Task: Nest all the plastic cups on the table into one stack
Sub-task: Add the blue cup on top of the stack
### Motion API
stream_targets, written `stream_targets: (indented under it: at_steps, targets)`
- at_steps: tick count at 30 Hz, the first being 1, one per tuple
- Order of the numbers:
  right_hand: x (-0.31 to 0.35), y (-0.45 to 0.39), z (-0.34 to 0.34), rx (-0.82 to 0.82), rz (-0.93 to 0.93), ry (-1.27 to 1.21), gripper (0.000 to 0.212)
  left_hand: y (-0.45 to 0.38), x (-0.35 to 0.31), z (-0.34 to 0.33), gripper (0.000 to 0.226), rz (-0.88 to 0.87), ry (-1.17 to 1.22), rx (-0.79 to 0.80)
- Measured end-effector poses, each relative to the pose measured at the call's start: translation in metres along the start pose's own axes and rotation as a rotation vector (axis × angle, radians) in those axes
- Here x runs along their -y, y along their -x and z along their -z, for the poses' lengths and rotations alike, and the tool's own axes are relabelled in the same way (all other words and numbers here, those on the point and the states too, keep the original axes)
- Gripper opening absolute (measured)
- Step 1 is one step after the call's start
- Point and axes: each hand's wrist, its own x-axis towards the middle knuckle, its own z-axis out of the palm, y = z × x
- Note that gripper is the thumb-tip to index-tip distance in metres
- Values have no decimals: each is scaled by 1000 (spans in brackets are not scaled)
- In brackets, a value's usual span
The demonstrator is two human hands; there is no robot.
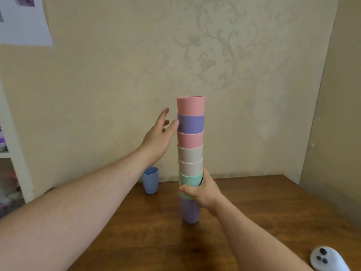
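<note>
A tall stack of nested plastic cups [190, 145] rises in the middle of the view: pink on top, then purple, pink, two cream, green, and a purple one at the bottom. My right hand [203, 189] grips the stack low down, around the green cups, with the purple bottom cup close over the wooden table [254, 208]. My left hand [160, 135] is open, fingers spread, its thumb tip touching the upper purple cup on the stack's left side. A single blue cup [150, 179] stands upright at the table's far left edge, partly behind my left forearm.
A white controller with dark buttons [327, 259] lies at the table's near right corner. A patterned beige wall stands right behind the table. White shelving [11, 163] is at the left, and a paper sheet [23, 20] hangs on the wall.
</note>
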Motion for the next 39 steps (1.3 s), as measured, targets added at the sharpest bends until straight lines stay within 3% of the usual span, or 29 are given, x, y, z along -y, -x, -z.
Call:
stream_targets:
  at_steps: [2,4,9,14,16,23,25,30,33,39]
  targets:
    - [-1,-4,-1,7,7,-2,80,-1,36,11,52,51,-243,-113]
    - [-2,-11,-1,12,12,-8,79,2,73,18,51,140,-432,-148]
    - [-4,-25,-5,17,32,-13,81,8,154,17,104,463,-409,-131]
    - [-10,-36,-5,21,34,25,79,8,204,-1,126,506,-252,-159]
    - [-10,-39,-5,19,43,47,81,7,215,-10,125,506,-231,-154]
    - [-5,-40,-9,-13,35,115,82,8,233,-17,89,503,-396,-129]
    - [-2,-37,-10,-37,25,125,79,18,223,-14,76,496,-322,-99]
    - [11,-18,-18,-103,-18,174,82,39,177,11,69,480,18,-115]
    - [15,-7,-21,-107,-29,178,80,36,119,32,60,332,154,-204]
    - [28,24,-25,-89,-46,203,67,15,-30,63,63,-3,474,-281]
